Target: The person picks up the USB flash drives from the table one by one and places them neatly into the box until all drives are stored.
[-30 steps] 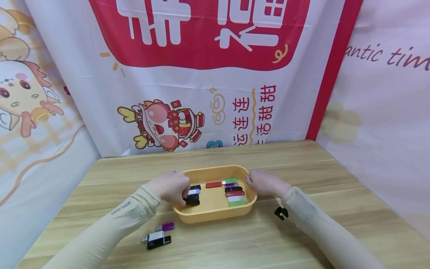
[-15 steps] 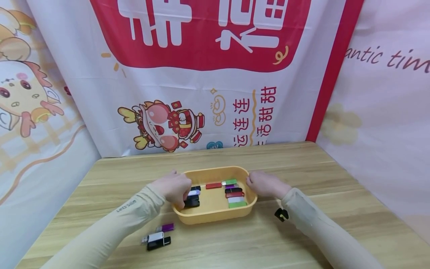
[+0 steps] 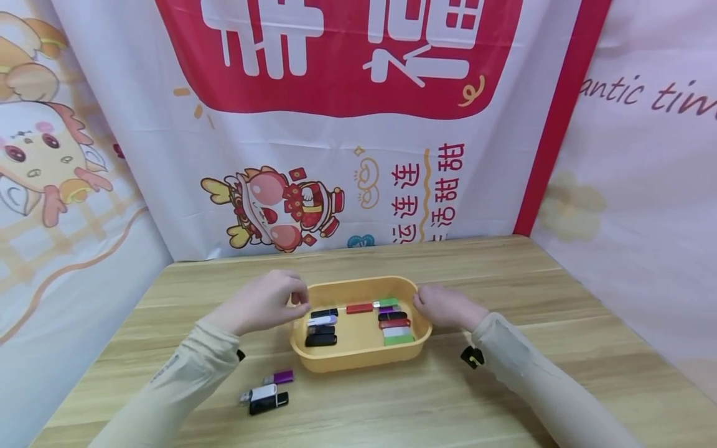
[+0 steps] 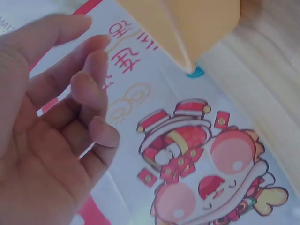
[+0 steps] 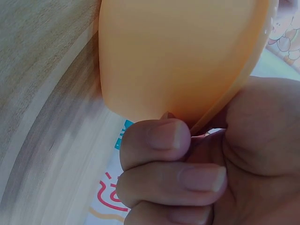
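Observation:
A yellow plastic basket stands on the table with USB sticks in it. My right hand grips its right end, fingers curled at the rim in the right wrist view. Just outside the left end, my left hand hovers with loosely bent fingers and nothing in them; its palm faces the left wrist camera. Below that hand, inside the basket, lie a black USB stick and several others in a column. A second column along the right includes a red USB stick and a green USB stick.
Left of the basket's front, a purple USB stick, a white USB stick and a black USB stick lie on the wooden table. Printed cloth hangs behind the table.
My left hand has let go of the black USB stick at the basket's left side and risen out, back and to the left. The right hand keeps its grip on the basket.

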The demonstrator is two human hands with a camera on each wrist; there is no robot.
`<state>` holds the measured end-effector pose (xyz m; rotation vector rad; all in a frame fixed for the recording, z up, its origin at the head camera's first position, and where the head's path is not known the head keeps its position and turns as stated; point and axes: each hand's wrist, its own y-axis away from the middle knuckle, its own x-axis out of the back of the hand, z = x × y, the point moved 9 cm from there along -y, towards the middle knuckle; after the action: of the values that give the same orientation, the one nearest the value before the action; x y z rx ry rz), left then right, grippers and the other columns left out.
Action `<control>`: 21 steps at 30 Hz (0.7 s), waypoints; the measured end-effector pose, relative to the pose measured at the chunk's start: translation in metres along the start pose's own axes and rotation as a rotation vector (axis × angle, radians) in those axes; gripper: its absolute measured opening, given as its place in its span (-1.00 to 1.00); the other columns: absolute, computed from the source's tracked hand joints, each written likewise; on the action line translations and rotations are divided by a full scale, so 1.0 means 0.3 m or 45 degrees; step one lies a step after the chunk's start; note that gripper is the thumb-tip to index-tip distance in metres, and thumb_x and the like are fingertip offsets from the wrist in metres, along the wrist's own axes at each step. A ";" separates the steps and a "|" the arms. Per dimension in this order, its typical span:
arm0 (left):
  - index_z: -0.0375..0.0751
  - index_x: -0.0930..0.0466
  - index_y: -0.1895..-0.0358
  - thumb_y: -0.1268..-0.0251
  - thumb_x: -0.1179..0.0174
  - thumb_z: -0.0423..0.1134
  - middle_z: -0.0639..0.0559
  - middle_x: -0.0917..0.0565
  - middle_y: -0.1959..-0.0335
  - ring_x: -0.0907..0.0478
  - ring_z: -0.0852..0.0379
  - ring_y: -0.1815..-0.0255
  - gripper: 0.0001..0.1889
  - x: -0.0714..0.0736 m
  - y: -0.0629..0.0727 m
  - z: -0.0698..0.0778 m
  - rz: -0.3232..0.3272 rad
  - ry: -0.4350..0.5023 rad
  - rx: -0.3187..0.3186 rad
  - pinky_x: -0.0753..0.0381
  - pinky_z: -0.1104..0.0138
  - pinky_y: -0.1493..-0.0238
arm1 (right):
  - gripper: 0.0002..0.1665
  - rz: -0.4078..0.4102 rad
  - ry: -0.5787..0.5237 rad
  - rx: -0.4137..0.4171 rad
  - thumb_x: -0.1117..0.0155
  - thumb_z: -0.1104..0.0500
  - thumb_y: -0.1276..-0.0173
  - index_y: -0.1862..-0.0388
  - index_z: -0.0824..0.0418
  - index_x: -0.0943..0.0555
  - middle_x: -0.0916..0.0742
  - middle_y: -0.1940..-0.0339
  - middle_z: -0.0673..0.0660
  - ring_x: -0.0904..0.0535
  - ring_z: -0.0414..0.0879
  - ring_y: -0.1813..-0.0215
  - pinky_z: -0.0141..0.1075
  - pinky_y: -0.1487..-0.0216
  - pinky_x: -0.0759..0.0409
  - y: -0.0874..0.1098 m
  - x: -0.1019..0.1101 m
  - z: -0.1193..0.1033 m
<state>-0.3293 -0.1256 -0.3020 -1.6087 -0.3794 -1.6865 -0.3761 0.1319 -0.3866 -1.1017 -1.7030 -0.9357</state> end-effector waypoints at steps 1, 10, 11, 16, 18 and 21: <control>0.05 -0.66 0.42 -0.17 -0.38 -0.24 0.29 -0.52 0.46 -0.47 0.27 0.44 -0.90 0.016 0.014 -0.001 0.048 -0.009 0.010 -0.52 0.39 0.41 | -0.65 -0.003 -0.006 -0.002 0.17 0.13 -0.59 0.28 0.22 -0.54 -0.53 0.55 0.11 -0.44 -0.10 0.56 -0.22 0.48 -0.48 0.001 0.000 -0.001; -0.04 -0.69 0.31 -0.18 -0.37 -0.25 0.19 -0.56 0.36 -0.46 0.33 0.44 -0.94 0.065 0.146 -0.020 0.393 -0.122 -0.014 -0.53 0.40 0.43 | -0.64 -0.016 0.015 0.006 0.17 0.13 -0.59 0.33 0.20 -0.52 -0.53 0.56 0.10 -0.44 -0.11 0.57 -0.23 0.49 -0.47 -0.002 -0.004 0.000; -0.05 -0.69 0.30 -0.17 -0.37 -0.25 0.18 -0.56 0.35 -0.45 0.33 0.45 -0.93 0.065 0.159 -0.024 0.418 -0.128 -0.026 -0.51 0.41 0.46 | -0.64 -0.015 0.016 0.010 0.17 0.13 -0.59 0.35 0.19 -0.52 -0.53 0.56 0.10 -0.43 -0.11 0.57 -0.23 0.49 -0.47 -0.002 -0.004 0.000; -0.01 -0.67 0.33 -0.15 -0.38 -0.25 0.24 -0.53 0.38 -0.38 0.35 0.52 -0.92 0.063 0.203 -0.061 0.443 -0.118 -0.044 -0.42 0.45 0.57 | -0.62 -0.003 0.030 0.013 0.18 0.12 -0.59 0.39 0.18 -0.51 -0.52 0.58 0.09 -0.43 -0.11 0.57 -0.21 0.48 -0.47 -0.001 0.001 -0.002; 0.05 -0.66 0.36 -0.15 -0.37 -0.26 0.31 -0.50 0.43 -0.38 0.38 0.53 -0.91 0.055 0.210 -0.082 0.380 -0.080 -0.036 -0.43 0.45 0.56 | -0.62 0.000 0.031 0.015 0.17 0.12 -0.59 0.39 0.17 -0.51 -0.52 0.58 0.09 -0.43 -0.10 0.57 -0.21 0.47 -0.47 0.001 0.003 -0.006; 0.12 -0.63 0.41 -0.17 -0.36 -0.28 0.38 -0.47 0.51 -0.39 0.40 0.54 -0.85 0.032 0.219 -0.116 0.220 -0.012 -0.004 -0.46 0.44 0.54 | -0.62 -0.007 0.039 0.011 0.17 0.11 -0.60 0.39 0.16 -0.52 -0.52 0.58 0.09 -0.44 -0.10 0.57 -0.21 0.46 -0.47 0.003 -0.001 -0.007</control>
<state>-0.3082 -0.1958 -0.3173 -1.6049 -0.2355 -1.5504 -0.3745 0.1301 -0.3861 -1.0721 -1.6846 -0.9431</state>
